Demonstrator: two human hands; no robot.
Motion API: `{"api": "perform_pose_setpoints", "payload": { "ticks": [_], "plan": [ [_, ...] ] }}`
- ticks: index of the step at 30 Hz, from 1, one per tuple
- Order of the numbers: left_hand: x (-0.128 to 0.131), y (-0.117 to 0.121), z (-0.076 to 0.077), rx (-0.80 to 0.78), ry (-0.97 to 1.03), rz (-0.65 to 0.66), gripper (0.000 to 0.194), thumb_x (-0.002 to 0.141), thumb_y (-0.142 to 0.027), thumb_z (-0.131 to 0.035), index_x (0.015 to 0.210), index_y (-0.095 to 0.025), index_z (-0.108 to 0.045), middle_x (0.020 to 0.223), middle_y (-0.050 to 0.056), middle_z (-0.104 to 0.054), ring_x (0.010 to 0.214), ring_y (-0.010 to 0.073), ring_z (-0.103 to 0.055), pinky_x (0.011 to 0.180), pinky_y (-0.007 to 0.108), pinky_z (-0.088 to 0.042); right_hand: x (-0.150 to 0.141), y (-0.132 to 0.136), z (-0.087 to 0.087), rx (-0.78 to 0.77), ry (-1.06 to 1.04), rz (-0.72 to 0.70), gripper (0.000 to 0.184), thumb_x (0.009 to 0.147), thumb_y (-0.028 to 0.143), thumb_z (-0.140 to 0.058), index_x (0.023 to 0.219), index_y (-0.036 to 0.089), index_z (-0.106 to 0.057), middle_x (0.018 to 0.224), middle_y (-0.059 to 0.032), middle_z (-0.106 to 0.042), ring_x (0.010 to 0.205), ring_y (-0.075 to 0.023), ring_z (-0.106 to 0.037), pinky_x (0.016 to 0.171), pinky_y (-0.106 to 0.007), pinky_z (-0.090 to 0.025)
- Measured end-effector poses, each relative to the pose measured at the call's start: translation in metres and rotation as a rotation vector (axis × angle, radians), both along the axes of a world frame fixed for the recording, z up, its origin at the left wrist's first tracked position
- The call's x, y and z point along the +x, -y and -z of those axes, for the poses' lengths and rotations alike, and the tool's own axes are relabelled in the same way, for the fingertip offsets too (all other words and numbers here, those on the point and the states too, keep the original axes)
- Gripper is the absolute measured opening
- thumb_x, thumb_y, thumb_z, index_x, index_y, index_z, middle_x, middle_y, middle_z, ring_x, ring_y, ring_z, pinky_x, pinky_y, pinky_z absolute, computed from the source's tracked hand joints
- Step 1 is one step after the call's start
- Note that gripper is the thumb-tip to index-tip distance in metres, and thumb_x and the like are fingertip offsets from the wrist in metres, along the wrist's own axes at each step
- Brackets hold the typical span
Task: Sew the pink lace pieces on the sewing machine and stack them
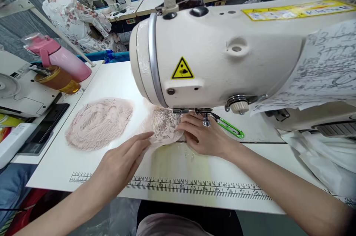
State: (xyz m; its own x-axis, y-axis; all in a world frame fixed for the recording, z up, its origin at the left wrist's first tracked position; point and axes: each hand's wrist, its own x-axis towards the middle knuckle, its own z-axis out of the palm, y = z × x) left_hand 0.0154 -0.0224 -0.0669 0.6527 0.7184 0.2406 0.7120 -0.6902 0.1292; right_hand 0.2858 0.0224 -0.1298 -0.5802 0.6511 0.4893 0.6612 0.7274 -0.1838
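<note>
A pale pink lace piece (166, 123) with a sheer edge lies beneath the sewing machine head (217, 54), at the needle area. My left hand (122, 161) rests at its left front edge, fingers stretched out and fingertips touching the sheer fabric; the thumb is hidden. My right hand (207, 135) is closed at the right side of the lace, fingers bent and pinching its edge close to the presser area. The needle and presser foot are mostly hidden behind the machine head and fingers. Green thread snips (229, 127) lie just behind my right hand.
A flat stack of pink lace pieces (98, 124) lies left on the white table (111, 84). A pink bottle (62, 58) and an amber cup (59, 80) stand beyond. A printed ruler (194, 187) runs along the front edge. White fabric (322, 158) sits right. Another person (75, 20) sits behind.
</note>
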Motion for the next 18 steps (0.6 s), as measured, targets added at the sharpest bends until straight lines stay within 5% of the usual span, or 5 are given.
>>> {"api": "perform_pose_setpoints", "payload": {
  "ticks": [3,5,10,15,18],
  "plan": [
    [0.012,-0.020,-0.016,0.042,-0.110,0.090,0.019,0.100,-0.020,-0.038,0.107,-0.016,-0.055,0.088,0.005,-0.068,0.069,0.0158,-0.065,0.054,0.025,-0.047,-0.001,-0.002,0.002,0.064,-0.063,-0.009,0.017,0.087,0.013,-0.049,0.089,0.021,-0.064,0.090,0.0012,-0.066,0.079,-0.0134,-0.053,0.065,-0.030,-0.029],
    [0.023,-0.034,-0.018,0.109,-0.188,0.211,0.018,0.098,-0.024,-0.042,0.104,-0.014,-0.056,0.082,0.005,-0.065,0.070,0.0184,-0.062,0.059,0.029,-0.046,-0.001,-0.004,0.004,0.121,-0.104,-0.017,0.017,0.088,0.013,-0.050,0.084,0.021,-0.064,0.085,0.0027,-0.066,0.073,-0.0117,-0.052,0.065,-0.030,-0.029],
    [0.048,-0.058,0.006,0.363,-0.231,0.309,0.028,0.086,0.002,-0.040,0.087,-0.015,-0.062,0.061,-0.001,-0.053,0.053,0.0141,-0.045,0.056,0.031,-0.033,0.002,-0.004,0.007,0.151,-0.067,-0.036,0.019,0.083,0.009,-0.052,0.081,0.024,-0.064,0.085,0.0055,-0.068,0.065,-0.0099,-0.051,0.063,-0.029,-0.030],
    [0.051,-0.063,0.022,0.489,-0.110,0.313,0.030,0.085,0.003,-0.044,0.070,-0.016,-0.060,0.053,-0.004,-0.046,0.050,0.0120,-0.038,0.061,0.030,-0.031,0.002,0.003,0.000,0.208,0.133,0.119,0.024,0.087,0.022,-0.053,0.110,0.025,-0.061,0.109,0.0028,-0.068,0.076,-0.0128,-0.056,0.063,-0.031,-0.029],
    [0.050,-0.062,0.023,0.471,-0.069,0.297,0.031,0.087,0.002,-0.044,0.068,-0.017,-0.059,0.052,-0.005,-0.047,0.050,0.0113,-0.039,0.063,0.030,-0.033,0.001,0.003,-0.005,0.266,0.188,0.055,0.018,0.088,0.012,-0.051,0.097,0.023,-0.063,0.103,0.0058,-0.070,0.073,-0.0090,-0.054,0.067,-0.031,-0.030]
  ]
}}
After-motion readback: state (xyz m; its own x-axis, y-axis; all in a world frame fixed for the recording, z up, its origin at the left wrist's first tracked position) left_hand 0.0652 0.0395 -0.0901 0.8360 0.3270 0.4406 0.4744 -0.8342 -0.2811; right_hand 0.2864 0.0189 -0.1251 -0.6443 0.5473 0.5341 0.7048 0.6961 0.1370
